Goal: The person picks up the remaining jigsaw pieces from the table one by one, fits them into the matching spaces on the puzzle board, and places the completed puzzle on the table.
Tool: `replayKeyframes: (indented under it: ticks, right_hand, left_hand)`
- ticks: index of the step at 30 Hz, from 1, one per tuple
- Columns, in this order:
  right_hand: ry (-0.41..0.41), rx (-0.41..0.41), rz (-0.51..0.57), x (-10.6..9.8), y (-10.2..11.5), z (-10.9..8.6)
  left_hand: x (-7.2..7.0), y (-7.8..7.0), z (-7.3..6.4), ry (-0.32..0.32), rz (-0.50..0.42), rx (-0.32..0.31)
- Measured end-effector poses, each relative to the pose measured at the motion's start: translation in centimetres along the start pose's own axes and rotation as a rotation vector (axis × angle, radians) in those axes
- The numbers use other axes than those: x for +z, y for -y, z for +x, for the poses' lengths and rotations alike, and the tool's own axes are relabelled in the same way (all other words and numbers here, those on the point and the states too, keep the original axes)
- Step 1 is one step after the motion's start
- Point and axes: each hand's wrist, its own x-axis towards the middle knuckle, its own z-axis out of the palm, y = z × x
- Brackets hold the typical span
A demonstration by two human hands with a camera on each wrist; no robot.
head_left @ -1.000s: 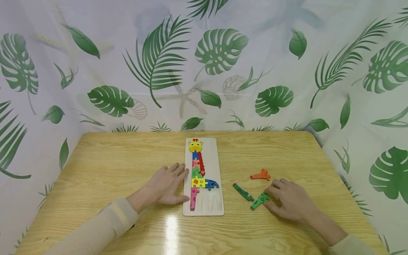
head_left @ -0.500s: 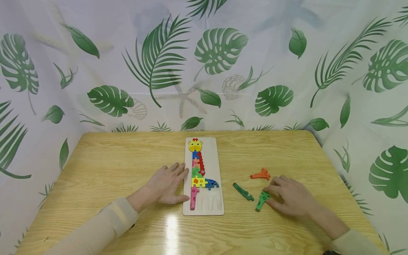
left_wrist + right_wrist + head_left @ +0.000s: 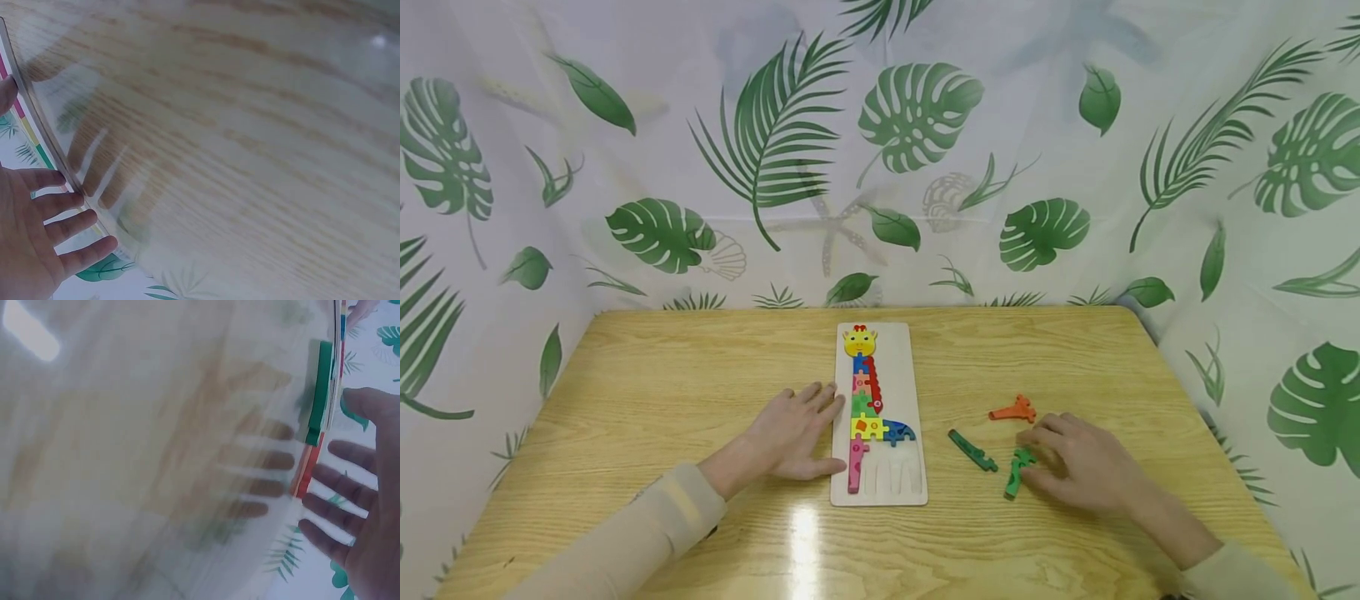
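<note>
In the head view a puzzle board (image 3: 898, 358) lies mid-table with a giraffe of colourful pieces; its pink leg piece (image 3: 854, 475) sits beside bare leg recesses. My left hand (image 3: 793, 433) lies along the board's left edge, fingers spread, fingertips and thumb touching it. To the right, my right hand (image 3: 1082, 458) is at a light green leg piece (image 3: 1015, 477), its thumb and fingertips apart around the upper end. In the right wrist view those fingers (image 3: 340, 512) look fairly straight. A dark green piece (image 3: 972, 451) and an orange piece (image 3: 1015, 408) lie loose nearby.
The wooden table (image 3: 700, 358) has its far edge against a leaf-printed curtain (image 3: 925, 250), which also hangs at both sides. Bright glare shows on the tabletop near the front.
The light green leg piece has turned at my right fingertips, its lower end swinging right, away from the dark green piece. My left hand and the board have stayed put.
</note>
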Motion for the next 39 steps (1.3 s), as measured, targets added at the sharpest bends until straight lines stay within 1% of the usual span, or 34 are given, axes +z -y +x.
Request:
replayKeyframes:
  ticks: [7, 12, 20, 32, 39]
  right_hand:
    - [0.017, 0.112, -0.037, -0.2, 1.3, -0.1]
    - [0.014, 0.155, -0.057, -0.2, 1.8, -0.2]
    - [0.072, 0.229, -0.052, -0.2, 2.2, -0.3]
    - [0.113, 0.263, -0.066, -0.3, 2.5, -0.3]
    - [0.108, 0.251, -0.080, -0.5, 2.6, -0.3]
  left_hand:
    - [-0.2, 0.0, 0.1, 0.019, -0.020, -0.006]
    - [-0.3, 0.0, 0.1, 0.022, -0.024, -0.008]
    - [-0.4, 0.1, 0.2, 0.017, -0.022, -0.005]
    - [-0.6, 0.1, 0.3, 0.018, -0.024, -0.008]
    - [-0.7, 0.1, 0.4, 0.023, -0.021, -0.007]
